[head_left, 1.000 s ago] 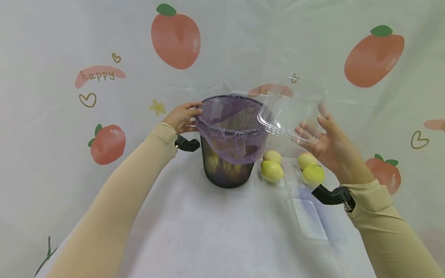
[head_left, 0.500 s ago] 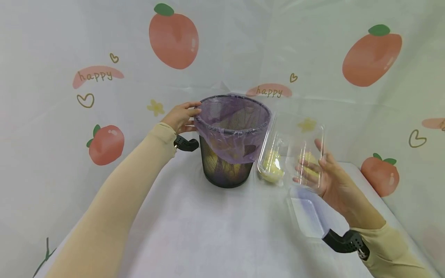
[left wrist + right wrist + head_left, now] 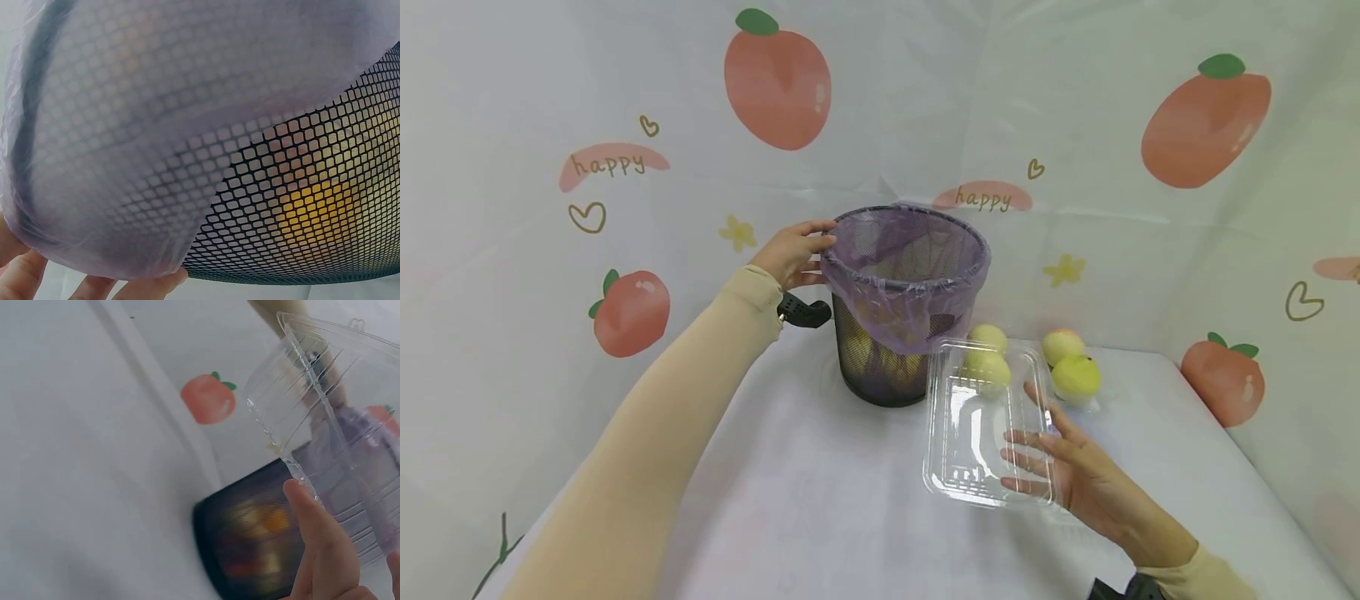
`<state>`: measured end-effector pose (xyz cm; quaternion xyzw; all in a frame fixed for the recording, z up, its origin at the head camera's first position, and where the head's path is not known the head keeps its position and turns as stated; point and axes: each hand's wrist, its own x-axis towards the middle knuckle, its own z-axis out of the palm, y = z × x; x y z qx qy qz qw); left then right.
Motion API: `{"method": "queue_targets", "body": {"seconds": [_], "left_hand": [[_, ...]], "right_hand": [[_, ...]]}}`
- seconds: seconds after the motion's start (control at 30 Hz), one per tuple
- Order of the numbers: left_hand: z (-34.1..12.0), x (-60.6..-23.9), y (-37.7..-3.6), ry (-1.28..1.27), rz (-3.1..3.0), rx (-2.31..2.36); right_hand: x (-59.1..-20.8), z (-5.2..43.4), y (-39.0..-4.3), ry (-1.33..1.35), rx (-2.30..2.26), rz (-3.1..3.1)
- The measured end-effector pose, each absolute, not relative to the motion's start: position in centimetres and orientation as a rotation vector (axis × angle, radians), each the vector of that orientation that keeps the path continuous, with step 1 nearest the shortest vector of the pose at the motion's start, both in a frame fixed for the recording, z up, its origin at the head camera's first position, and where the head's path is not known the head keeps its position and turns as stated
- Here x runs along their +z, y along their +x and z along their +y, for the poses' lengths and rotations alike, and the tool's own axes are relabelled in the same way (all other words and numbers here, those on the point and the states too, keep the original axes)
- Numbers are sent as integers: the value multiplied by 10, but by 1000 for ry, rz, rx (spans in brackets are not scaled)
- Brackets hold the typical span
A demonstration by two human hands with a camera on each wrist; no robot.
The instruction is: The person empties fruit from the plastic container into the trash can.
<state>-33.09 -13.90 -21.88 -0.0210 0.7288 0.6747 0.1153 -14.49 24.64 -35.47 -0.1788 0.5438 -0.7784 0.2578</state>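
A black mesh wastebasket [image 3: 880, 379] stands on the white cloth, lined with a thin purple plastic bag [image 3: 898, 312] folded over its rim. My left hand [image 3: 786, 254] rests on the left of the rim, fingers spread against the bag and mesh. In the left wrist view its fingertips [image 3: 165, 281] lie along the bag's edge. My right hand [image 3: 1093, 483] holds a clear plastic container [image 3: 966, 467] by its right edge, tilted in front of the basket. Its fingers show through the plastic. Yellow and orange shapes [image 3: 319, 209] show through the mesh, their kind blurred.
To the right of the basket sit two pale yellow fruits [image 3: 988, 337], seen partly through the container. Farther right are two more, a yellow-green one [image 3: 1077, 379] in front of a pinkish-yellow one [image 3: 1062, 345]. A fruit-printed cloth [image 3: 880, 100] hangs behind.
The right hand has brought the clear container down from beside the basket's rim, past the fruits, to low over the cloth in front of them. The left hand has stayed at the rim.
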Motion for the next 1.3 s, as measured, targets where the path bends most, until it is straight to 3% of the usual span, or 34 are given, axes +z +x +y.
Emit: {"method": "queue_targets", "body": {"seconds": [0.7,1.3], "left_hand": [[-137,-217,-328,-49,2103,1993],[-137,-218,-333,-80,2097,2016]], "right_hand": [[-391,214,-150,-101,-1904,1662],[-402,205,-163,-26,-1883,1723]]}}
